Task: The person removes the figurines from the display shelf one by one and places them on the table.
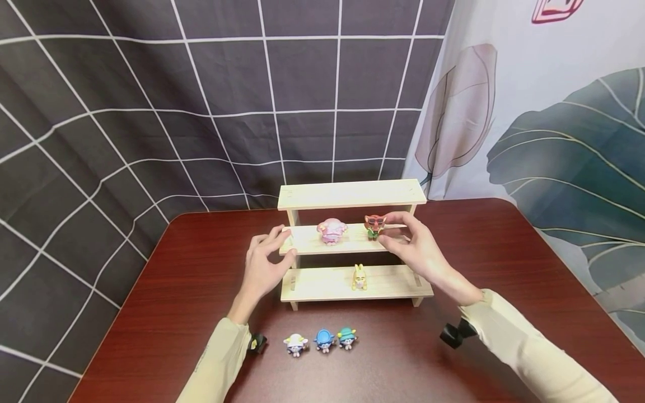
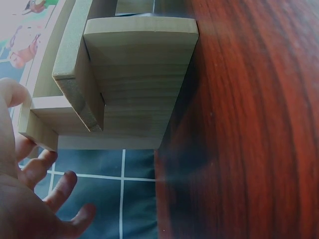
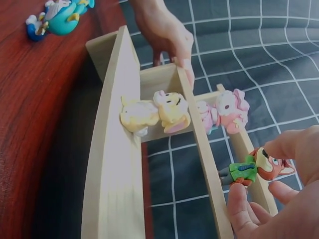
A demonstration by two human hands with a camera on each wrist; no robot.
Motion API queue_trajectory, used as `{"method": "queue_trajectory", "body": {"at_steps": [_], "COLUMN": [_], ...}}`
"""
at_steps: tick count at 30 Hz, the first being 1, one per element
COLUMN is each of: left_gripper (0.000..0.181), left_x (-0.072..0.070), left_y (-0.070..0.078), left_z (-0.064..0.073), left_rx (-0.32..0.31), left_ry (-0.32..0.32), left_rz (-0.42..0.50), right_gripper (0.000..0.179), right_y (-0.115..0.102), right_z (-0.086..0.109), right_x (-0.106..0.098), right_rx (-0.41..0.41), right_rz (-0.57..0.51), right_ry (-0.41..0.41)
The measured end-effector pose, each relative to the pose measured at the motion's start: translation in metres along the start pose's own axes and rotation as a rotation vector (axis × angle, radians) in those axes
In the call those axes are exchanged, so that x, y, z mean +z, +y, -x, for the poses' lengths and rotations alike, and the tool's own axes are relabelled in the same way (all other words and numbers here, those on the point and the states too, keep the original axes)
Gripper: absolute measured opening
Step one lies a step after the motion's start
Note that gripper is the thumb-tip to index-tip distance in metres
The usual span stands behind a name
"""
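A three-step wooden display shelf (image 1: 327,282) stands on the table. My left hand (image 1: 265,260) holds the left end of its middle step, thumb at the front edge and fingers round the end board (image 2: 42,132). On that step, toward the right, a fox figurine (image 3: 244,172) in a green shirt stands between the thumb and fingers of my right hand (image 1: 415,246), a finger at its head and the thumb by its lower body. A pink figurine (image 1: 331,231) with big ears stands to its left. Lower down, a yellow rabbit figurine (image 1: 359,278) is on the bottom step.
In front of the shelf, a white-capped figurine (image 1: 295,345), a blue-hatted figurine (image 1: 324,340) and a teal-hatted figurine (image 1: 347,338) stand in a row on the reddish-brown table (image 1: 186,313). Behind the shelf hangs a dark grid-patterned curtain (image 1: 307,134), with a leaf-print curtain (image 1: 569,168) at right.
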State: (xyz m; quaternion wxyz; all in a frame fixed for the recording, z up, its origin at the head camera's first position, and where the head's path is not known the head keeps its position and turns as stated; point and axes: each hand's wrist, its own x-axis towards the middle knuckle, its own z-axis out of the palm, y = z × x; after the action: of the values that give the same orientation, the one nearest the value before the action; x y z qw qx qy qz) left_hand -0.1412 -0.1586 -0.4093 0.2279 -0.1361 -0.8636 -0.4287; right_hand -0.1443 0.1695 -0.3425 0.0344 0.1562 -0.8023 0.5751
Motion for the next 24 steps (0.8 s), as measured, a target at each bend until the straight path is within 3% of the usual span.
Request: {"method": "queue_trajectory", "body": {"at_steps": [12, 24], "left_gripper": [0.043, 0.044], "left_x": [0.000, 0.000], "left_y": [0.001, 0.000], "left_z": [0.000, 0.000], "left_rx": [0.002, 0.012], "left_ry": [0.005, 0.004], "left_rz": [0.002, 0.001], "right_gripper": [0.040, 0.038], "right_y": [-0.004, -0.003], "right_z": [-0.006, -0.013], "right_x": [0.001, 0.003], "right_rx": [-0.013, -0.009], "right_rz": [0.084, 0.094], "right_ry": [-0.013, -0.031]}}
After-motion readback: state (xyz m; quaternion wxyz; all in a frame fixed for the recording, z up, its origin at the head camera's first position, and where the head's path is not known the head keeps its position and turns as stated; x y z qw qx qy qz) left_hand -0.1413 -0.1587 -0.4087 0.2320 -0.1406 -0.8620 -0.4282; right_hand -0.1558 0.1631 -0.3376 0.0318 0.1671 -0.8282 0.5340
